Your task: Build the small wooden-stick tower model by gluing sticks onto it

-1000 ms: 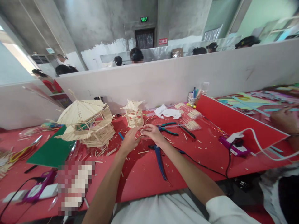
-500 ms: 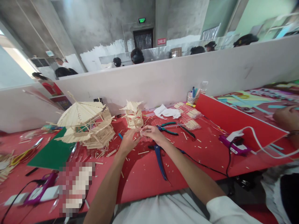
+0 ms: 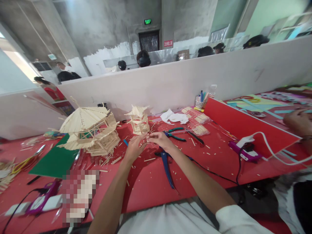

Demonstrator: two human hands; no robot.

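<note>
Two bare hands meet over a red bench (image 3: 143,198). The right hand (image 3: 161,140) has a narrow grip on a small pale piece (image 3: 147,139), apparently pinched at the fingertips for fine control; whether the left hand (image 3: 134,148) grips it too, I cannot tell. A small stick pavilion (image 3: 138,122) stands at 11 o'clock, a larger one (image 3: 84,122) at 9; a blue-handled tool (image 3: 166,169) lies at 5, handily near.

The tabletop (image 3: 195,169) is red, the board (image 3: 55,157) green.

Two stick pavilions (image 3: 85,122) (one smaller), two purple power strips (image 3: 245,152).
</note>
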